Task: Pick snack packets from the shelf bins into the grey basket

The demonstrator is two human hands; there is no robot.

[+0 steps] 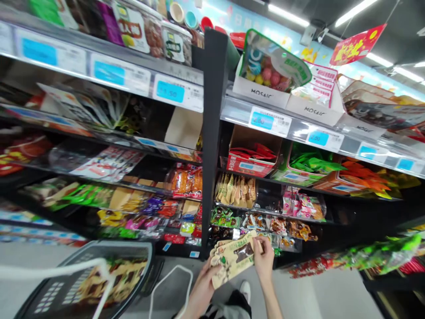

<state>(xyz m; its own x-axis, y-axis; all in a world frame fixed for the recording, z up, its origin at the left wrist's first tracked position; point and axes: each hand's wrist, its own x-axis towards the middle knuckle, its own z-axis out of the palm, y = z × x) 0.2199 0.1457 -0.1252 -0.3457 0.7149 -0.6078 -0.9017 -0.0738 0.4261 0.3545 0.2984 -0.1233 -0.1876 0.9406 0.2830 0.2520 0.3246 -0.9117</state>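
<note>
Several flat tan snack packets, printed with green lettering and a dark window, are held in a loose stack in front of the shelves. My left hand is closed around the stack's lower left side, thumb on top. At the upper right end, my right hand pinches the edge of the front packet. Similar tan packets stand in a row on the shelf above. More tan packets lie in the grey shopping basket at the lower left.
A black shelf post divides the shelves. Red packets in a box and green packets sit on the right. Below hang small candy bags. White basket handles rise near my left arm. My shoe shows on the floor.
</note>
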